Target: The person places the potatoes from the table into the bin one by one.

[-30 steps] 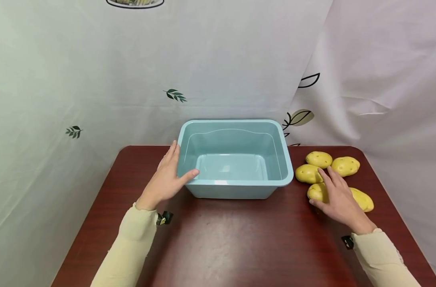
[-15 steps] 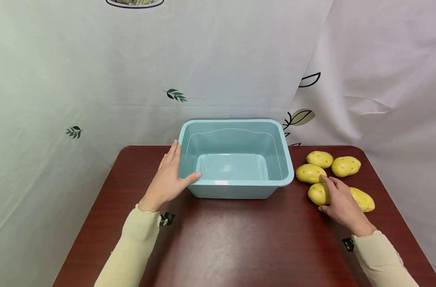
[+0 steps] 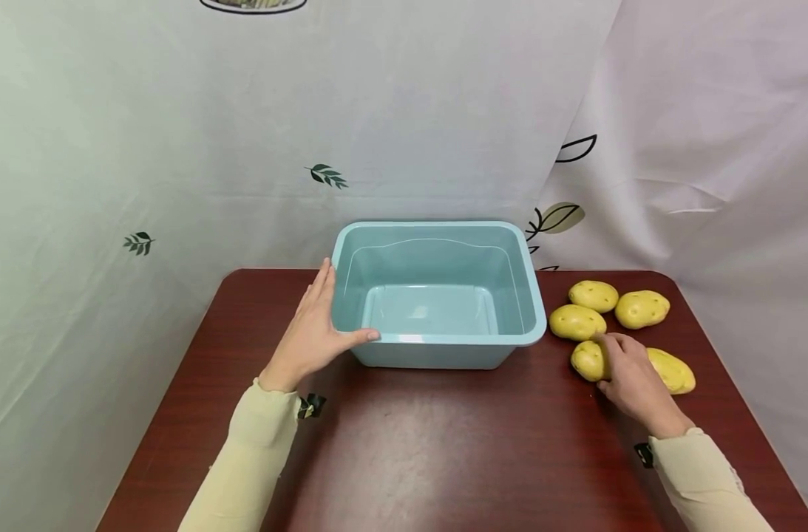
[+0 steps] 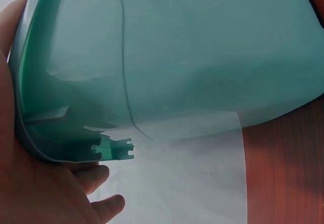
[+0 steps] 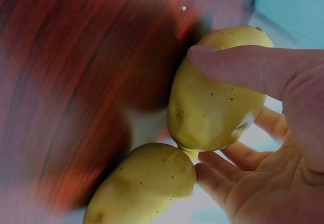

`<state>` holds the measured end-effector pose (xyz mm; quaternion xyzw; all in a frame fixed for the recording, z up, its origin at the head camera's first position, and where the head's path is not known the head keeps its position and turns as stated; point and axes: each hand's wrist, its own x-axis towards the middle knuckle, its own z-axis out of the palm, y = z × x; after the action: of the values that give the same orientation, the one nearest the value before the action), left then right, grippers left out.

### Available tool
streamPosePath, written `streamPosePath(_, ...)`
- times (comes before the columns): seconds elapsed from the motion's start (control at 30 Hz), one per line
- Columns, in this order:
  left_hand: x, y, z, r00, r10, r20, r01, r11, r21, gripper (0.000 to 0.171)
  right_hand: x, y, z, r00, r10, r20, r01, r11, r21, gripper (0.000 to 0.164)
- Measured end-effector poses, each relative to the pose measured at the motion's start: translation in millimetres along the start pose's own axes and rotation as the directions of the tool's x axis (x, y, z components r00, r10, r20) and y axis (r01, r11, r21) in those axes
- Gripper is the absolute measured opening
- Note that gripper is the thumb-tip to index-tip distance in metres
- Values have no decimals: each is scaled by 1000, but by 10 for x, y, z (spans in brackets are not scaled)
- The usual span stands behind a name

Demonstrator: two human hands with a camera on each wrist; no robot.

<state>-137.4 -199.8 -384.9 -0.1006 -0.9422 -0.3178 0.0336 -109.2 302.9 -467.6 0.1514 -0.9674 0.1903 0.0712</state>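
Observation:
The light-blue plastic basin (image 3: 437, 353) stands on the table with nothing inside. My left hand (image 3: 307, 332) rests at its front-left corner, fingers straight along the left side and thumb lying across the front rim. In the left wrist view the basin wall (image 4: 202, 57) fills much of the frame. Over on the right, my right hand (image 3: 633, 377) grips a yellow potato (image 3: 586, 360), its fingers curled over the far side and the thumb on the near side. The right wrist view shows that potato (image 5: 215, 107) touching or almost touching another potato (image 5: 144, 186).
Behind the gripped potato lie three more potatoes, one (image 3: 576, 323) nearest the basin, one (image 3: 593, 295) at the back and one (image 3: 642, 309) further right. Another potato (image 3: 673, 372) sits right of my hand. A pale printed cloth (image 3: 443, 118) hangs behind the dark-red table (image 3: 430, 443).
My right hand has come down and its fingers have curled round the front-left potato. My left hand has shifted slightly right, its thumb settling on the basin's front rim.

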Motion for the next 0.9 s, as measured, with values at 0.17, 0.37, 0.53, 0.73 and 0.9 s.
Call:
streamPosePath(0.17,7,-4,1,1000,-1,0,1,1000,-26,126,-1,-12,-15,1000,15,24,-15,1000,-3,74)
streamPosePath(0.37,9,-11,1,1000,-7,2,7,999,-36,127,10,-27,-34,998,27,48,-27,1000,-11,71)
streamPosePath(0.53,9,-14,3,1000,-6,3,6,999,-38,127,13,-39,-30,1000,-6,29,7,999,-37,70)
streamPosePath(0.73,5,1,0,1000,-8,0,8,999,-44,125,10,-64,-39,1000,-30,-5,30,999,-38,72)
streamPosePath(0.9,-9,5,-10,1000,-18,10,18,999,-48,124,16,-102,-54,998,-38,-48,37,999,-9,73)
